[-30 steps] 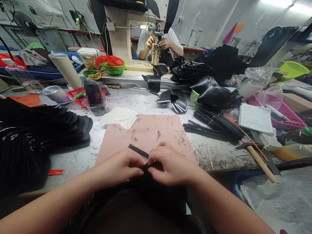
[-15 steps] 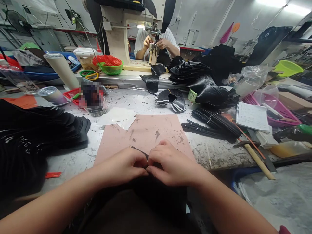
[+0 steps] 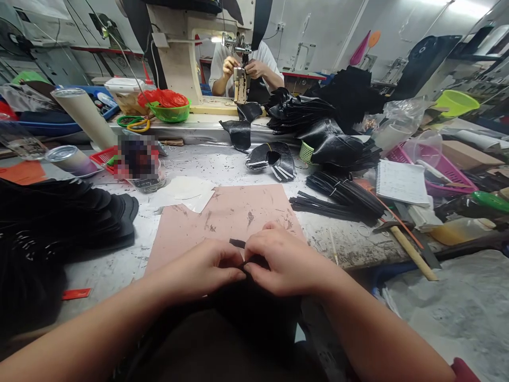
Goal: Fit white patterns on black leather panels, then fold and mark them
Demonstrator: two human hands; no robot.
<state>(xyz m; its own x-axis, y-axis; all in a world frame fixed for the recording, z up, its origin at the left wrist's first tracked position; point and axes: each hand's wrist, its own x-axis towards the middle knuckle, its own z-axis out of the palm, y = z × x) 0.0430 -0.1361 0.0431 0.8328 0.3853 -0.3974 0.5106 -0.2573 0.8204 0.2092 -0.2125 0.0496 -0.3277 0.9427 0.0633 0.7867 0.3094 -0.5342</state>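
Note:
My left hand (image 3: 207,268) and my right hand (image 3: 282,260) meet at the near edge of a pink board (image 3: 254,204), fingertips almost touching. Both are closed in a pinch on the upper edge of a black sheet piece (image 3: 254,313), which hangs down towards my lap. The short end of a narrow black strip (image 3: 237,243) sticks out above, by my right index finger; the rest of it is hidden by the fingers. Whether strip and sheet are joined I cannot tell.
Stacked black pieces (image 3: 91,217) lie at left. Black strips (image 3: 338,196), a notebook (image 3: 402,182) and a hammer (image 3: 413,253) are at right. White paper (image 3: 189,191) overlaps the board. Beyond, a co-worker's hands (image 3: 242,68) work at a sewing machine (image 3: 175,63).
The pinching fingers have shifted slightly along the black edge, and the strip's free end now points up beside my right index finger. The whole view has swung a little to the right.

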